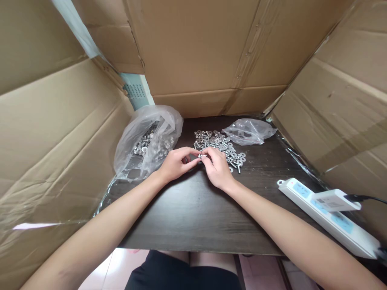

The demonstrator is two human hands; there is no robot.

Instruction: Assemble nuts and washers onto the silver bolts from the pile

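Cardboard walls [193,48] enclose a dark surface [187,217]. From where I stand, a translucent bag [122,155] of metal fittings lies at left, and a loose pile of bolts and washers [220,141] right of centre. At the pile's near edge the left hand [177,164] and right hand [219,170] meet, the fingers of both pinching a small metal bolt [201,156]. The step appears to be fingertip fitting; the next move calls for steady alignment.
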